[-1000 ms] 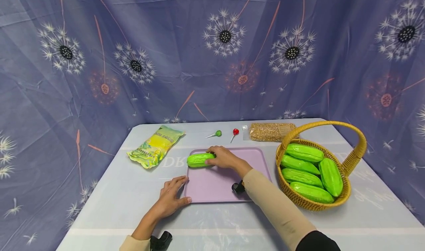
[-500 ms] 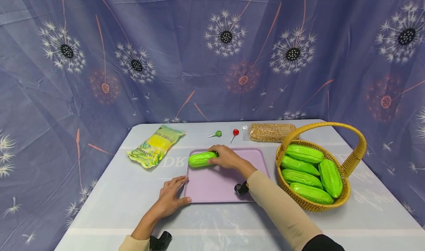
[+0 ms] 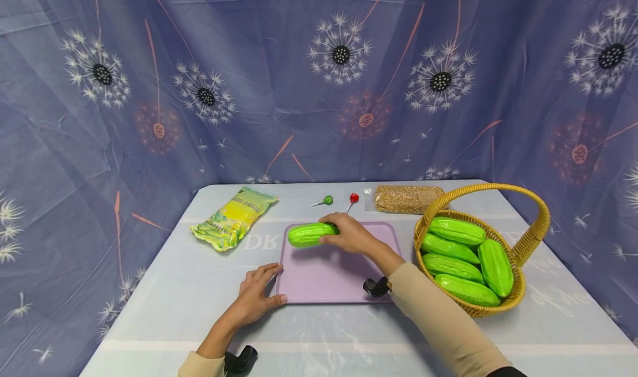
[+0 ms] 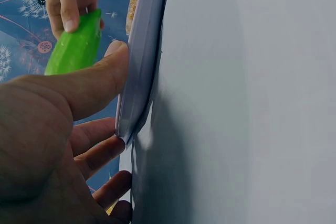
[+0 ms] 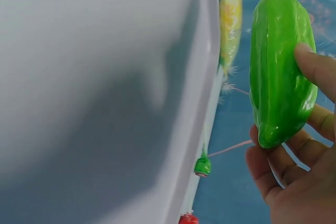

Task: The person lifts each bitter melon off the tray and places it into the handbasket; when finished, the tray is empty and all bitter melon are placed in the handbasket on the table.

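My right hand (image 3: pixel 346 233) pinches one end of a bright green, ridged bitter melon (image 3: pixel 309 235), thumb on one side and fingers on the other. The right wrist view shows the bitter melon (image 5: pixel 278 72) raised off the lilac tray (image 3: pixel 324 283), above which it hangs near the far left corner. Against the tray's near left corner rests my left hand (image 3: pixel 256 297), fingers spread and touching the rim. In the left wrist view the thumb lies along the tray's edge (image 4: pixel 142 61), with the other fingers below it.
A wicker basket (image 3: pixel 518 280) with a tall handle holds several more bitter melons on the right. Behind the tray lie a green lollipop (image 3: pixel 327 200), a red lollipop (image 3: pixel 354 198) and a bag of grains (image 3: pixel 406 199). A yellow-green packet (image 3: pixel 234 218) lies at the left.
The right hand has lifted the bitter melon off the tray and moved it slightly right. The left hand stays at the tray's corner.
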Motion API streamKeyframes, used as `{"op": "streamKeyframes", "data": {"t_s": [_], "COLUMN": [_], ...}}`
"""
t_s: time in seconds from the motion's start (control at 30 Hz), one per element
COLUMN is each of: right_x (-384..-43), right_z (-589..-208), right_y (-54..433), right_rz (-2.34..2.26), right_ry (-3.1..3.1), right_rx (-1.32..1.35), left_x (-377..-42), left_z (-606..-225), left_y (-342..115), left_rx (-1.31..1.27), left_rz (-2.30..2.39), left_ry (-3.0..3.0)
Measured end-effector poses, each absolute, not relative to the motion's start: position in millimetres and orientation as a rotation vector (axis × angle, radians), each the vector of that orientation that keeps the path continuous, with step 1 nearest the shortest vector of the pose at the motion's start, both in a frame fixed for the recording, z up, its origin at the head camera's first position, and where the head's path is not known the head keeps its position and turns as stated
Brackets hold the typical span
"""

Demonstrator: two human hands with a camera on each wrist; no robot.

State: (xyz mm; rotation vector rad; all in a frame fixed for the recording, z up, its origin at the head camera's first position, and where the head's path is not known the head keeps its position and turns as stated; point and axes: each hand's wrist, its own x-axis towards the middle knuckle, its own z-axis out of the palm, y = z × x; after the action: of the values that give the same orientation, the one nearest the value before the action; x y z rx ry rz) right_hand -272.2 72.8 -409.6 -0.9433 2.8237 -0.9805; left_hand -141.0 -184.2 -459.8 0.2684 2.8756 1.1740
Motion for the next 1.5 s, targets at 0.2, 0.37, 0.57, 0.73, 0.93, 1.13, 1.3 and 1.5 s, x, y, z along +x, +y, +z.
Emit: {"op": "streamKeyframes", "data": {"t_s": [0.2, 0.37, 0.57, 0.73, 0.93, 1.13, 1.3, 1.5], "right_x": [-260, -250, -238, -225, -212, -201, -192, -182], "right_z": [-399, -394, -388, -383, -377, -374, -373, -375], "right_y": [83, 93, 105, 116, 128, 140, 151, 166], "right_rz": [-1.017, -1.034, -1.034, -1.030, -1.038, -1.054, -1.028, -1.014], "right_ry": [2.853, 2.892, 2.945, 2.999, 3.049, 3.075, 3.127, 3.188], "right_rx": [-0.924, -0.947, -0.983, -0.998, -1.016, -1.029, -1.028, -1.031], "left_x": [-141, -141, -141, -141, -140, -140, -140, -139], "left_z": [-460, -460, -460, -459, -459, -458, -458, -457], "left_y": [-184, -183, -183, -183, -183, -182, -183, -183], "left_rx": [0.264, 0.262, 0.259, 0.260, 0.255, 0.244, 0.250, 0.261], "left_rz": [1.160, 1.154, 1.160, 1.167, 1.150, 1.154, 1.159, 1.160], "left_ry": [2.886, 2.885, 2.885, 2.880, 2.882, 2.875, 2.875, 2.879]}}
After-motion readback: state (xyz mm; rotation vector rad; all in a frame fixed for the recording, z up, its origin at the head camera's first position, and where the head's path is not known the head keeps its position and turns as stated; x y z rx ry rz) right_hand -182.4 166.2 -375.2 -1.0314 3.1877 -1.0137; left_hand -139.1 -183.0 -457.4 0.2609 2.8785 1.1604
